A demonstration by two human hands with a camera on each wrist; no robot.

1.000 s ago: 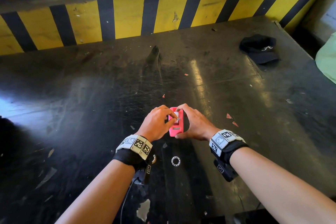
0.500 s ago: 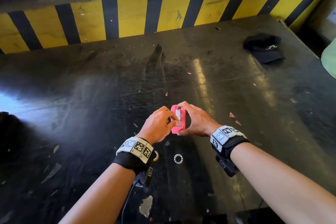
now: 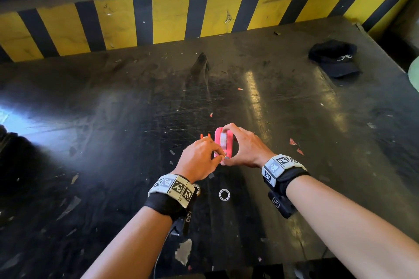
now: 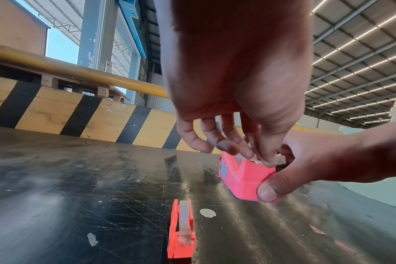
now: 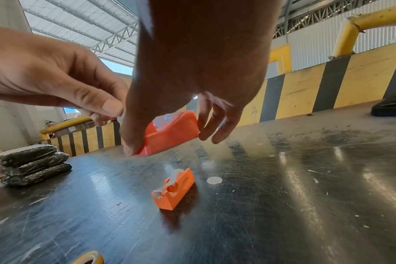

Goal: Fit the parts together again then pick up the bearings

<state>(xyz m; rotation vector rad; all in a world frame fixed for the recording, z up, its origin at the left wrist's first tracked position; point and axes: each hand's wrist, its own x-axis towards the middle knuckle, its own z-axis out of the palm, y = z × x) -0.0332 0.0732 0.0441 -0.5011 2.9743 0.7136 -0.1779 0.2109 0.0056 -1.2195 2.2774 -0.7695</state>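
Item: pink tape dispenser (image 3: 223,144), mid-table, raised off the black table (image 3: 113,142). My right hand (image 3: 243,149) clasps its sides; my left hand (image 3: 199,158) pinches the tape end (image 4: 263,160). Likely light, rigid, smooth plastic; flat sides give my best hold.
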